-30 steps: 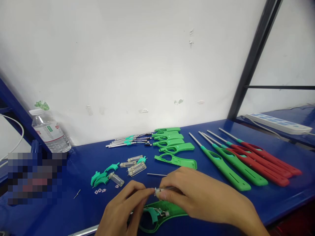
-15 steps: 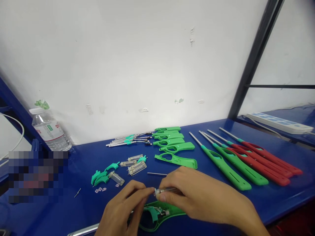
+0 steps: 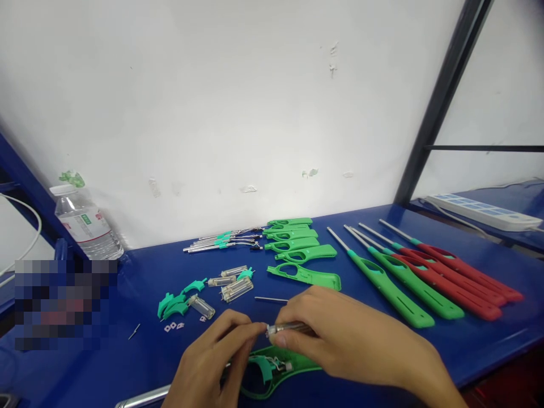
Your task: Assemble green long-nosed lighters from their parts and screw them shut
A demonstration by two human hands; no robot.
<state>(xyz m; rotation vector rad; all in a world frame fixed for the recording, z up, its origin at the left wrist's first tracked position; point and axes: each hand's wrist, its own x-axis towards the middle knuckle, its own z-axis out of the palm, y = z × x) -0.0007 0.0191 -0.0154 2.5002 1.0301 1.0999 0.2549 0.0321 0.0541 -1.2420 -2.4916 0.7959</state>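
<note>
My right hand (image 3: 335,334) is closed around a clear lighter fuel tank (image 3: 293,327), its whitish valve end pointing left between thumb and fingers. At that end, the extended fingertip of my left hand (image 3: 221,354) touches the valve; the other fingers are curled, and anything in them is hidden. Just below both hands lies an open green lighter shell (image 3: 297,361). Inside it sit a teal trigger (image 3: 266,368), wires and a dark igniter piece. A metal tube (image 3: 144,398) comes out to the left, partly under my left hand.
Left of centre are teal triggers (image 3: 174,306), clear tanks (image 3: 237,289) and small pale clips (image 3: 173,326). Tube assemblies (image 3: 221,243) and green shell halves (image 3: 304,277) lie behind. Assembled green and red lighters (image 3: 446,280) lie right. A water bottle (image 3: 87,224) leans left; a power strip (image 3: 484,212) is far right.
Almost nothing differs. Both hands keep their hold at the tank's valve end, and the view has shifted very slightly.
</note>
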